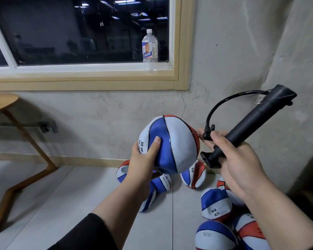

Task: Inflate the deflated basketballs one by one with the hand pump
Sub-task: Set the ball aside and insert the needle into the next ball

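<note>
My left hand [143, 159] grips a soft blue, white and red basketball [177, 141] from below and lifts it above the floor, thumb pressed into a blue panel. My right hand [238, 159] holds the black hand pump [257, 118], whose barrel points up to the right. A thin black hose [222, 103] loops from the pump's top down to the nozzle [207, 134]. My right fingertips pinch that nozzle against the ball's right side. The needle itself is barely visible.
Several deflated basketballs lie on the tiled floor, some under the held ball [193, 175] and some at the lower right [215, 204]. A wooden table [5, 105] stands at the left. On the window sill is a water bottle [150, 49]. A concrete wall is close ahead.
</note>
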A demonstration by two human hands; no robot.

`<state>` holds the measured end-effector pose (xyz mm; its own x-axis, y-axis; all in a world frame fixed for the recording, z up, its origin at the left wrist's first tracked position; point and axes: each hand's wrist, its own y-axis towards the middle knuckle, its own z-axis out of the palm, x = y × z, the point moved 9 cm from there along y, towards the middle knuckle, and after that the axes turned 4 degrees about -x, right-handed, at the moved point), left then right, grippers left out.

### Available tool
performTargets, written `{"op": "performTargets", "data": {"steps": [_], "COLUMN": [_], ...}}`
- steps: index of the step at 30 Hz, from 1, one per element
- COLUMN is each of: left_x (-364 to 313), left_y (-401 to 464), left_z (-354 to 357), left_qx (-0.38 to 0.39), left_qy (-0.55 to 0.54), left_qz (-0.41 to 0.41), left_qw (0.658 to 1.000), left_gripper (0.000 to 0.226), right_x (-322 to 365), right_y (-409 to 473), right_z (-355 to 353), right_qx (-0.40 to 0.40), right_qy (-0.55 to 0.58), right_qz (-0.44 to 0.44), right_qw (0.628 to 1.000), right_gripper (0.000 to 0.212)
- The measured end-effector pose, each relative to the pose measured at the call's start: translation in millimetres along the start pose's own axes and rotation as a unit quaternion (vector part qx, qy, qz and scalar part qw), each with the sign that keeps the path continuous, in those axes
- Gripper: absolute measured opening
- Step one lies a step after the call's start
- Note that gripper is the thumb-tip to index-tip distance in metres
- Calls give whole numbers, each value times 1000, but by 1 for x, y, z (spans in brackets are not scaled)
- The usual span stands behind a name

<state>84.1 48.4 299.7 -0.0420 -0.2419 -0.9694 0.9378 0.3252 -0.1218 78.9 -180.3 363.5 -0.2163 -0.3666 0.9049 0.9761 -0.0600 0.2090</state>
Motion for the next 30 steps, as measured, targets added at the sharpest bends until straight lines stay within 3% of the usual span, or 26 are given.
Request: {"op": "performTargets", "data": {"steps": [2,6,8,10,12,16,19,21,23,26,28,30], "left_x": [3,-3,-1,1,-3,-12,-23,-25,-24,-24,-20,-11], "left_y": [0,0,-1,-4,-9,-13,-11,-9,-8,-9,-9,-8], "left_z": [1,2,0,0,2,-2,-2,-1,4,13,13,13], "left_qx": [38,94,86,78,81,50,48,65,103,168,175,172], "left_qy": [0,34,18,4,-11,-37,-40,-50,-74,-48,12,65], "left_qz": [-22,-28,-62,-86,-81,-66,2,32,28,23,14,-10], "left_qw": [999,995,994,993,993,996,998,996,992,984,984,983], "left_gripper": [65,81,97,107,102,109,115,118,118,95,90,102], "right_x": [2,8,11,12,10,11,13,14,16,20,23,25], "right_y": [-3,-1,0,0,-2,-2,-3,-3,-3,-3,-3,-5], "right_z": [2,-5,-9,-10,-6,-5,1,1,3,-1,-4,-3], "right_qx": [0,-20,-30,-29,-16,1,24,33,40,32,20,17], "right_qy": [13,31,27,6,-11,-16,-3,-4,3,-28,-21,-22], "right_qz": [-9,-40,-45,-48,-45,-34,-11,0,-2,-23,-32,-42], "right_qw": [1000,999,998,998,999,999,1000,999,999,999,999,999], "right_gripper": [36,43,24,24,30,19,43,53,46,69,58,44]}}
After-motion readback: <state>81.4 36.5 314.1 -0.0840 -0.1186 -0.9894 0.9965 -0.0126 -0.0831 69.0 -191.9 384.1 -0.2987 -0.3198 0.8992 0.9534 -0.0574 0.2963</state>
